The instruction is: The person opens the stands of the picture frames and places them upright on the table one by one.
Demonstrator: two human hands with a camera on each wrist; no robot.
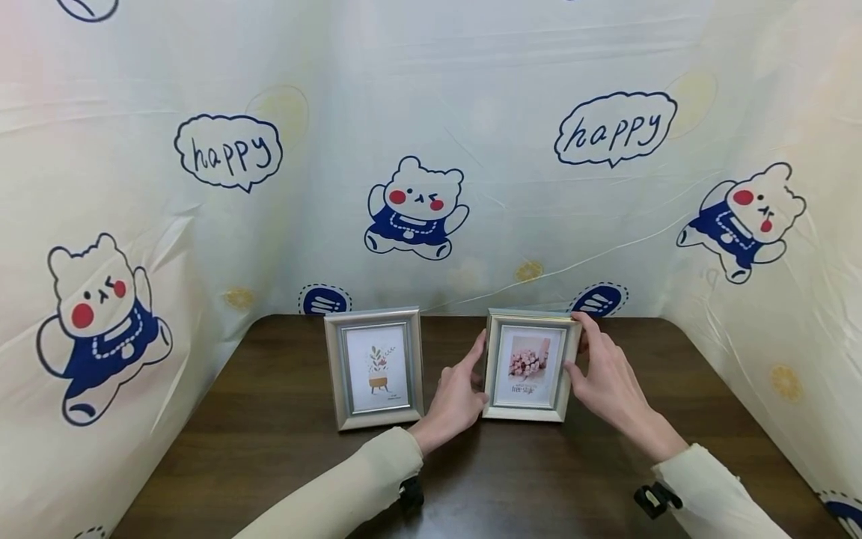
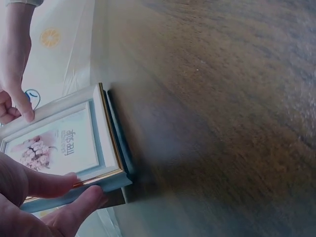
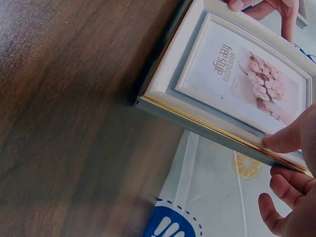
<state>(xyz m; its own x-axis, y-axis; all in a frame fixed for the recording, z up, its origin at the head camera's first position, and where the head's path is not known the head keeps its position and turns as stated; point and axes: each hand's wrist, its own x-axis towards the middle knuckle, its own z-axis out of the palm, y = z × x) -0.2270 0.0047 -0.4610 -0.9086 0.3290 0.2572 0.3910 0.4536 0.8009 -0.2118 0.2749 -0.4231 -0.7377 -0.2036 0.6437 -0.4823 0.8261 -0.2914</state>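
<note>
A picture frame (image 1: 492, 374) with a pink flower print stands upright on the wooden table, tilted slightly back. My left hand (image 1: 458, 397) holds its left edge, with the thumb (image 2: 54, 183) at the front rim and a finger along the side. On the opposite edge, my right hand (image 1: 609, 378) grips the frame, its thumb (image 3: 286, 139) on the front border and its fingers behind. A second picture frame (image 1: 373, 318), showing a potted plant print, stands to the left of my left hand.
The dark wooden table (image 1: 269, 471) reaches back to a cloth backdrop (image 1: 498, 127) printed with bears and "happy" bubbles. Cloth also hangs along both sides. A black wrist device (image 1: 656, 500) sits at my right cuff, another (image 1: 411, 494) at my left.
</note>
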